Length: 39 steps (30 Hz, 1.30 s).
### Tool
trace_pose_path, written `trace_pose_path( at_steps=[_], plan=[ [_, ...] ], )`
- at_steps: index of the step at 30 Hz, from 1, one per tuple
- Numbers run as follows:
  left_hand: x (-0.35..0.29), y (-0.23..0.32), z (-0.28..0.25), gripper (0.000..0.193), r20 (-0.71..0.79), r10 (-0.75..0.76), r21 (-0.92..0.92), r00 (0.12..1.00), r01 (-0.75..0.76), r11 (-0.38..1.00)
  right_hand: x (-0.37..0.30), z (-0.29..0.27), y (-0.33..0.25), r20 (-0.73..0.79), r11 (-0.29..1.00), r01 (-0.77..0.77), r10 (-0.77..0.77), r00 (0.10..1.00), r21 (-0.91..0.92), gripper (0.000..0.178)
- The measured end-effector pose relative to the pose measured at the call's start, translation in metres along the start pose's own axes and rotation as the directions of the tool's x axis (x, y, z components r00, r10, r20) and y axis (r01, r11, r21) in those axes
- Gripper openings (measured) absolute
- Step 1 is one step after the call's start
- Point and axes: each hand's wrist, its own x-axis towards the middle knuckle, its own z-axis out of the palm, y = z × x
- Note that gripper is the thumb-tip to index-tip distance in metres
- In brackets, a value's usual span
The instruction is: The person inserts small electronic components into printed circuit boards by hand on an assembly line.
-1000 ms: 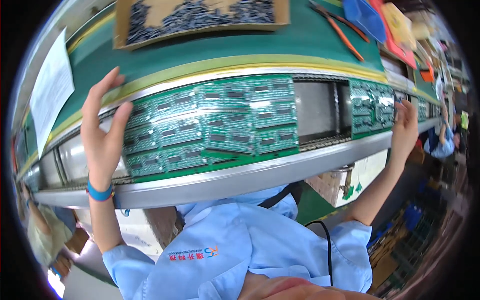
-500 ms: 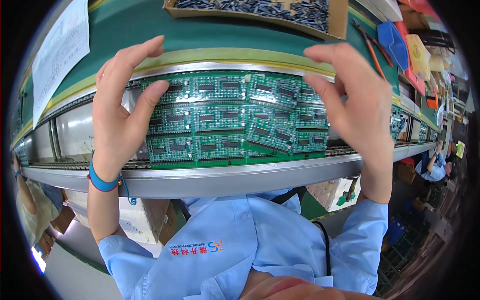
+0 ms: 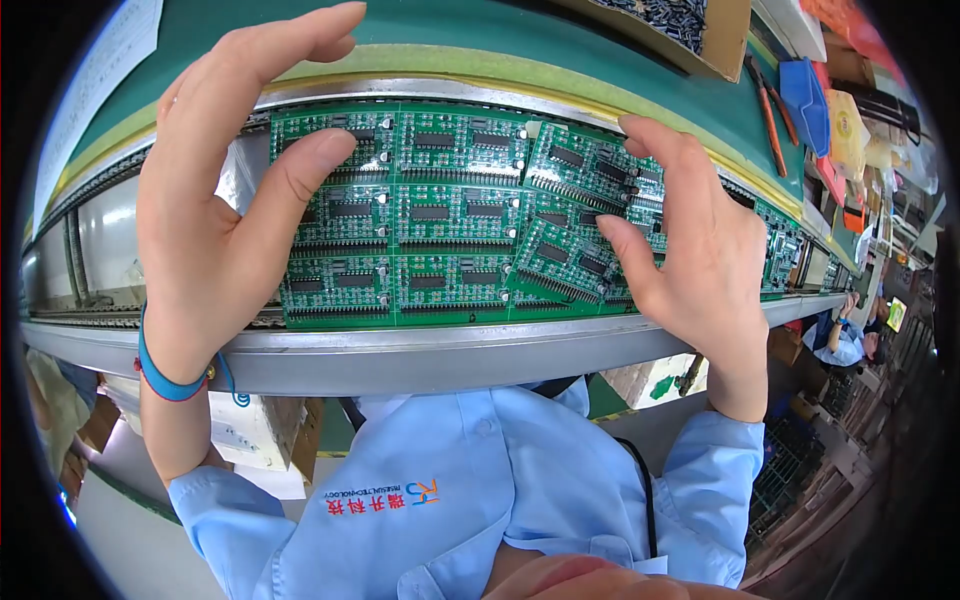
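Note:
A green circuit board panel point(image 3: 432, 212), divided into rows of small boards with black chips, lies across the conveyor rails in front of me. On its right part rest two loose circuit boards, an upper one point(image 3: 572, 165) and a tilted lower one point(image 3: 562, 257). My left hand point(image 3: 210, 210) is open at the panel's left end, thumb over the upper left boards and fingers spread beyond the far rail. Curved but apart, the fingers of my right hand point(image 3: 695, 245) hover over the panel's right end, thumb beside the loose boards. Whether either hand touches a board, I cannot tell.
A metal rail point(image 3: 430, 362) runs along the near side. Beyond the far rail, a cardboard box point(image 3: 725, 40) of small dark parts sits on the green bench, with orange-handled pliers point(image 3: 770, 120) and a blue bin point(image 3: 803, 95) to its right. Paper point(image 3: 95, 90) lies at far left.
My right hand has come down and inward over the panel's right end, its thumb nearer the loose boards. My left hand stays spread at the left end. The view has shifted slightly.

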Motion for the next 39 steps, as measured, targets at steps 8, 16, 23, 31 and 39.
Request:
trace_pose_path(
  at_steps=[8,16,23,31,39],
  plan=[
    [-0.002,-0.012,0.007,0.044,-0.002,0.099,0.121,0.995,-0.098,0.988,0.0,0.002,0.004,0.001,1.0,0.014,-0.014,1.0,0.024,0.059],
    [0.004,-0.004,0.004,0.045,0.065,-0.001,0.201,0.998,-0.012,0.98,-0.002,0.002,0.006,-0.021,1.0,0.004,-0.004,1.0,-0.004,0.061],
    [0.001,-0.015,0.007,0.046,0.058,0.042,0.208,0.997,-0.053,0.977,-0.006,0.004,0.011,-0.06,0.999,0.04,-0.04,0.997,-0.01,0.061],
    [0.0,-0.017,0.002,0.045,0.001,0.013,-0.038,1.0,-0.013,0.999,-0.011,0.005,0.017,-0.126,0.995,0.089,-0.084,0.988,0.037,0.06],
    [-0.001,-0.018,0.002,0.042,-0.16,0.016,0.048,0.987,-0.008,0.999,-0.042,-0.017,0.023,-0.248,0.979,-0.124,0.162,0.955,0.16,0.057]
  ],
)
